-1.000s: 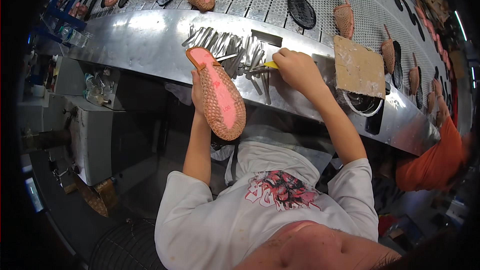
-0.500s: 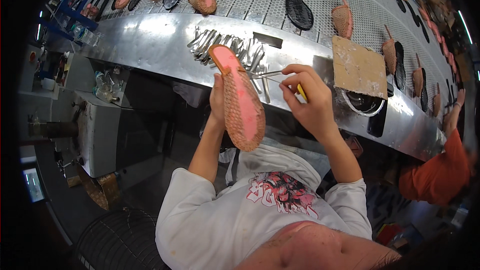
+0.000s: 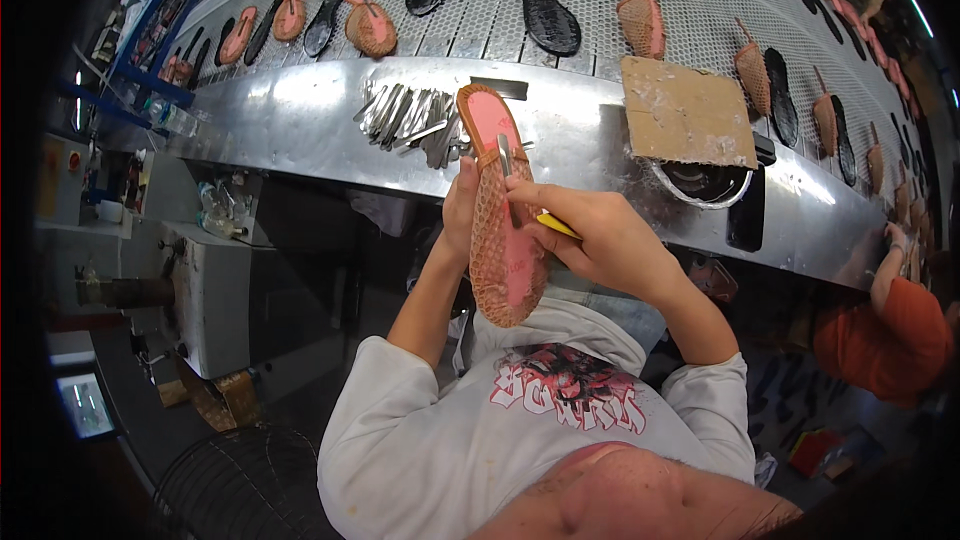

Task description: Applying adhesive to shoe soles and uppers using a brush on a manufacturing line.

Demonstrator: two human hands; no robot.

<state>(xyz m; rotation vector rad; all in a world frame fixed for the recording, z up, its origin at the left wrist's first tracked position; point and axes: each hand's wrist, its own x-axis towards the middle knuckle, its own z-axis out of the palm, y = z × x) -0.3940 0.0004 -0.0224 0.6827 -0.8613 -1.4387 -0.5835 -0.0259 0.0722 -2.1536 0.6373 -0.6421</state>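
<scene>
My left hand (image 3: pixel 459 212) is closed around the side of a tan woven shoe upper (image 3: pixel 493 285) with a pink insole, its underside facing up. The shoe is tilted in front of my chest, toe end toward me. My right hand (image 3: pixel 615 245) pinches a thin metal shank (image 3: pixel 504 153), which lies along the middle of the pink insole. A small yellow piece (image 3: pixel 560 226), perhaps a tool's handle, is tucked in the same hand; its other end is hidden. Beyond the shoe, loose metal shanks (image 3: pixel 400 120) lie in a pile.
A shiny steel ledge (image 3: pixel 290 130) borders a pale mesh conveyor (image 3: pixel 660 0) carrying black soles (image 3: pixel 548 15) and woven uppers (image 3: pixel 372 30). Cardboard (image 3: pixel 690 115) partly covers a round metal pot (image 3: pixel 705 183) on the right. A person in an orange sleeve (image 3: pixel 885 340) works at far right.
The shoe has moved slightly right and nearer my chest. My right hand has come left with the shank, from beside the shoe onto its insole. The view has shifted a little.
</scene>
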